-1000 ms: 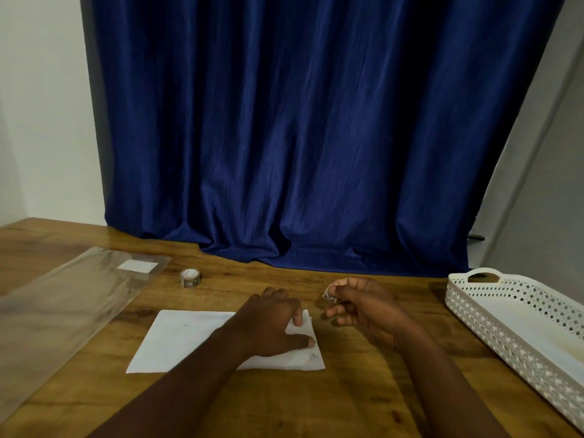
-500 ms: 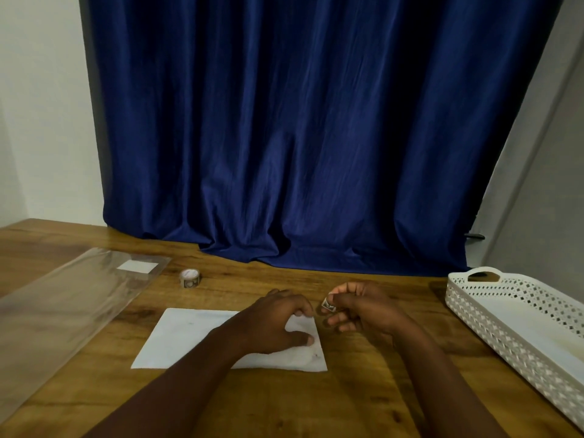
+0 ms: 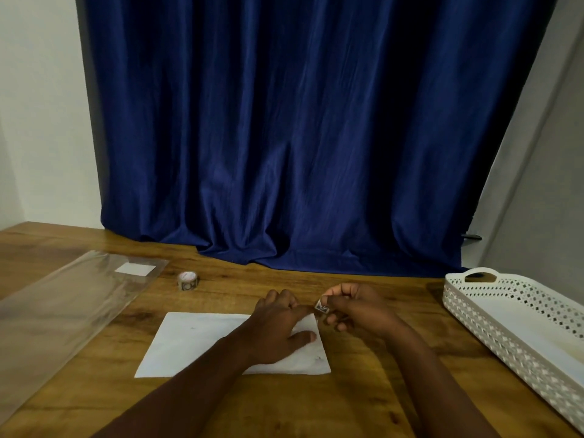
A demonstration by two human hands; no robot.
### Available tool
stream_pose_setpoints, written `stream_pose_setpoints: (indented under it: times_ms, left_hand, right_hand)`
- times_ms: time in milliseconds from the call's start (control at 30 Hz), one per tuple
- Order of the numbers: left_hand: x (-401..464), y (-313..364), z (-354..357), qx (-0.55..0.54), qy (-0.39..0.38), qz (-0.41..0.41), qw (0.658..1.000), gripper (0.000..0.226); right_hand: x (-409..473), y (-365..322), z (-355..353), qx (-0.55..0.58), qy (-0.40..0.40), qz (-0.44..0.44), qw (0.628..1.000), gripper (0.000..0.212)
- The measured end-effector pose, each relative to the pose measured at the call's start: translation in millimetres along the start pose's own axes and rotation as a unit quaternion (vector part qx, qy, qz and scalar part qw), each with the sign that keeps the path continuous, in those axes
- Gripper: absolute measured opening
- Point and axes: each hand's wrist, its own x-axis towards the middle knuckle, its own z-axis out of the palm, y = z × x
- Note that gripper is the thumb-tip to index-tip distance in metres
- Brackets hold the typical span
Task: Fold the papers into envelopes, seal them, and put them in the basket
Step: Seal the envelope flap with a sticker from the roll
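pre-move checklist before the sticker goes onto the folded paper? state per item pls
1. Left hand rests on the folded paper, pinning its right end: ok.
2. Right hand pinches the small sticker at its fingertips: ok.
3. Sticker free of any backing, adhesive side down: cannot tell, too small.
4. Flap lying flat and aligned under the left hand: cannot tell, the hand hides it.
5. Sticker on the paper: not ok, it is held by the paper's far right corner; contact cannot be made out.
6. White basket on the table at the right, nothing between it and the paper: ok.
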Motion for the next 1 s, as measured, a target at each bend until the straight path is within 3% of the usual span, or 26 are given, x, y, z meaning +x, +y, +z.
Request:
stream_pose_setpoints:
  times_ms: [200, 433, 1000]
  left_hand:
    - [-7, -13, -26, -0.144, -0.026, 0.002, 0.989, 0.067]
    - [-11, -39, -34, -0.074, -0.051, -0.044, 0.995, 0.063]
    - [-11, -34, -37, -0.058, -0.066, -0.046, 0.995, 0.059]
  right_hand:
    - [1, 3, 11, -0.052, -0.013, -0.057, 0.997, 0.011]
    - [8, 11, 24, -0.162, -0.046, -0.113, 0.979, 0.009]
    - [24, 19, 35, -0.254, -0.082, -0.147, 0.952, 0.008]
